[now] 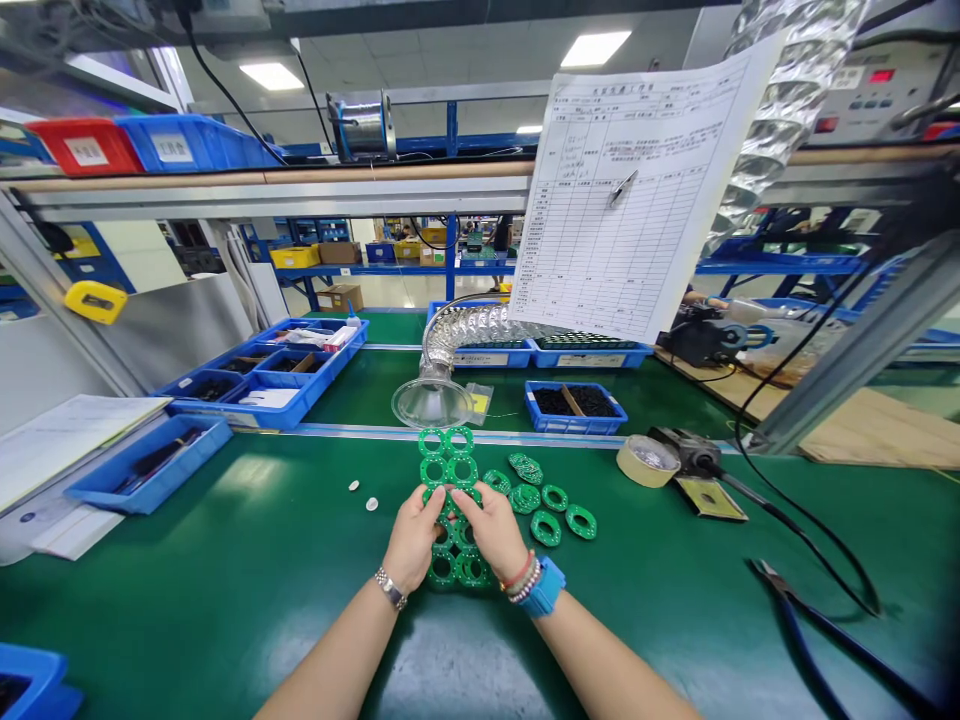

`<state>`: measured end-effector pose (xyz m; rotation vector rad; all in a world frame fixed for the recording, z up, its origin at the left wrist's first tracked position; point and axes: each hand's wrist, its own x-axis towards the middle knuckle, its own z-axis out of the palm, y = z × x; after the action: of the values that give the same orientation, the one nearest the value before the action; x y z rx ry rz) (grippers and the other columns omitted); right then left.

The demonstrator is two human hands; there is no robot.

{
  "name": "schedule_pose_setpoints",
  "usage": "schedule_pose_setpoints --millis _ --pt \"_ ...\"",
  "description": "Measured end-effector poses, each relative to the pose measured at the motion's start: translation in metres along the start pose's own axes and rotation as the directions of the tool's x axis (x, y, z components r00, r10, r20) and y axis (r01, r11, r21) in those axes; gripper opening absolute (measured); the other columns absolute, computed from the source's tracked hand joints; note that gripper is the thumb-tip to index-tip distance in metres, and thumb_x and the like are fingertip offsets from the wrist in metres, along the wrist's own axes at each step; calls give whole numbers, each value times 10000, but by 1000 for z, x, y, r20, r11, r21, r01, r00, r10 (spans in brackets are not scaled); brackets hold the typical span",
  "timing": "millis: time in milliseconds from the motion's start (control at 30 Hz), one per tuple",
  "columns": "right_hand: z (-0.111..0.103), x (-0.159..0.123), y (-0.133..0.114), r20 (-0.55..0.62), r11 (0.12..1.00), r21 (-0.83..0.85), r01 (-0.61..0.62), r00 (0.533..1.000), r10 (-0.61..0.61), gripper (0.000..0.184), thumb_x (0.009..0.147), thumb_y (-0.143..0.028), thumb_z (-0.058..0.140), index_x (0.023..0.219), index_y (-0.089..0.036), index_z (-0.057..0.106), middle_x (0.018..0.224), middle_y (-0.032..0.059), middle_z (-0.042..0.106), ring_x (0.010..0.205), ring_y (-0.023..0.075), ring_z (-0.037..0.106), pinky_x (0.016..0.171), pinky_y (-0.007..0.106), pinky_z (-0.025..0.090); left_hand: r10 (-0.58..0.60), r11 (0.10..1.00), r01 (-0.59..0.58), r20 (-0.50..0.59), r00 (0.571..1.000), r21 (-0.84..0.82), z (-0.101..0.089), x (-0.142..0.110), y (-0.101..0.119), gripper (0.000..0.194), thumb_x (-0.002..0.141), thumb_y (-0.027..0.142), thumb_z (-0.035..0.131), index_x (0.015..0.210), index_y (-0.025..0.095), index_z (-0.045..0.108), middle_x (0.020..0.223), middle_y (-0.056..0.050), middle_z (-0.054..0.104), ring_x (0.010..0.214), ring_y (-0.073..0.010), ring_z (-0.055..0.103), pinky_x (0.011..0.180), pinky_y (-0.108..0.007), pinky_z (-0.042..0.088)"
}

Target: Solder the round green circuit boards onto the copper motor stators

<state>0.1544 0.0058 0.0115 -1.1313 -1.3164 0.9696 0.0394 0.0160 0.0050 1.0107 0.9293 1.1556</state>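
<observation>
Two hands are clenched on a strip of joined green ring-shaped circuit boards (pixel 459 470) near the middle of the table (pixel 225 640): left hand (pixel 412 540), right hand (pixel 491 530). Several separated rings (pixel 545 528) lie to the right; the other rings remain joined in the strip.

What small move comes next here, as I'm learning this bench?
Probably snap off the next ring: the left hand and right hand both grip the joined strip of green ring circuit boards, and separated rings lie to its right.
</observation>
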Motion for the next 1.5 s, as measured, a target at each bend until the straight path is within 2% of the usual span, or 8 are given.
schedule_pose_setpoints --millis 333,533,667,800,967,1233,1367,1500 --pt "6 -1 13 -150 989 -142 33 987 -54 334 792 -473 492 631 -182 519 618 32 600 568 154 542 579 266 429 112 990 -93 -188 976 109 4 1 -10 349 708 504 597 709 163 522 611 34 515 518 -78 444 466 -184 328" --pt "-4 10 22 -106 998 -58 -37 994 31 245 812 -411 457 878 -177 480 674 21 599 489 150 554 480 270 446 -38 996 37 -3 999 -80 -3 4 -1 332 751 486 564 840 166 545 968 -65 585 877 -162 562 701 -256 451" --pt "3 6 29 -85 999 29 -30 996 32 278 838 -401 413 1009 -186 462 849 40 579 699 158 569 590 265 479 8 1000 -7 29 1000 -23 0 2 -11 309 783 477 530 875 182 526 884 -30 570 750 -113 524 643 -212 414" --pt "0 7 29 -25 998 46 -31 999 32 311 853 -442 376 914 -174 522 672 -8 501 606 140 519 539 247 451 -30 998 29 -26 999 -51 -4 3 -11 325 767 503 539 846 189 515 857 -16 541 769 -118 499 612 -201 395" --pt "-5 9 27 -7 999 30 27 1000 -27 303 832 -455 440 891 -173 534 682 -15 500 599 128 492 554 240 433 -112 980 132 131 985 -149 -8 3 -3 337 740 485 581 836 163 565 759 -2 511 727 -118 484 640 -229 408" --pt "19 -8 30 -101 994 45 99 990 -95 295 880 -434 372 844 -177 513 816 17 548 773 140 503 744 260 428 116 979 -107 -40 993 176 3 -2 -22 323 791 500 504 908 199 496 896 -17 551 888 -152 497 849 -285 373" --pt "16 -5 30 -77 983 -27 182 980 -184 269 901 -371 349 941 -191 545 926 39 557 894 153 509 868 301 403 22 976 -36 67 998 213 -1 -2 -15 412 837 484 429 1140 208 462 1151 -88 530 1026 -194 501 843 -298 403" --pt "-1 -6 28 60 946 -217 240 971 -232 233 879 -332 400 941 -208 588 1085 64 516 1070 185 445 943 341 365 -4 855 -133 262 965 502 -13 -2 14 397 882 451 308 1144 199 468 970 -63 606 718 -156 573 560 -244 432"
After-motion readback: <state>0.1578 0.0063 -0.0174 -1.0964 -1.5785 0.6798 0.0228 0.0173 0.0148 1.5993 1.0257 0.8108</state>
